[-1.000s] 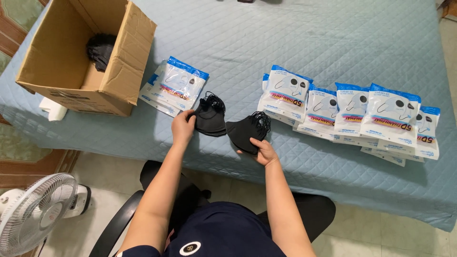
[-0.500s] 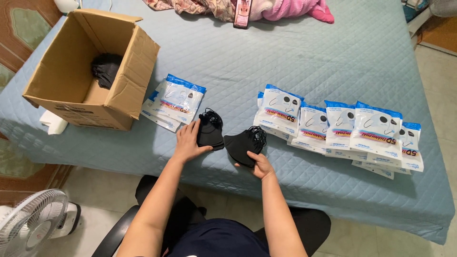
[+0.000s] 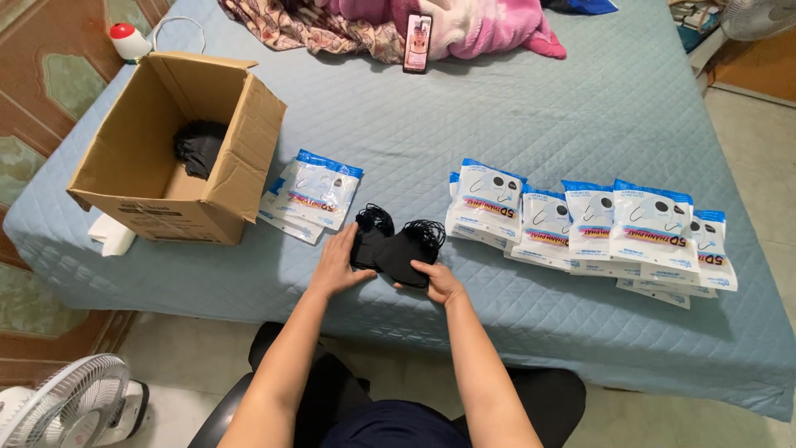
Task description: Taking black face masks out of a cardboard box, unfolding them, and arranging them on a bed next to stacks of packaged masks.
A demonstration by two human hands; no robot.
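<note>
Two small stacks of black face masks [image 3: 394, 242] lie together on the blue quilted bed cover [image 3: 531, 116], near its front edge. My left hand [image 3: 336, 264] rests flat against the left stack, fingers on its edge. My right hand [image 3: 437, 280] grips the lower right edge of the right stack. The ear loops curl up at the top of both stacks. A few white and blue mask packets [image 3: 313, 195] lie just left of the masks.
An open cardboard box [image 3: 178, 149] with black masks inside stands at the left. A row of several mask packets [image 3: 593, 220] lies at the right. A phone [image 3: 416, 43] and pink bedding [image 3: 464, 21] are at the far side. A white fan [image 3: 70, 406] stands on the floor.
The two black mask stacks have been pushed together, and both hands moved inward with them. The camera has tilted up, so more of the bed shows.
</note>
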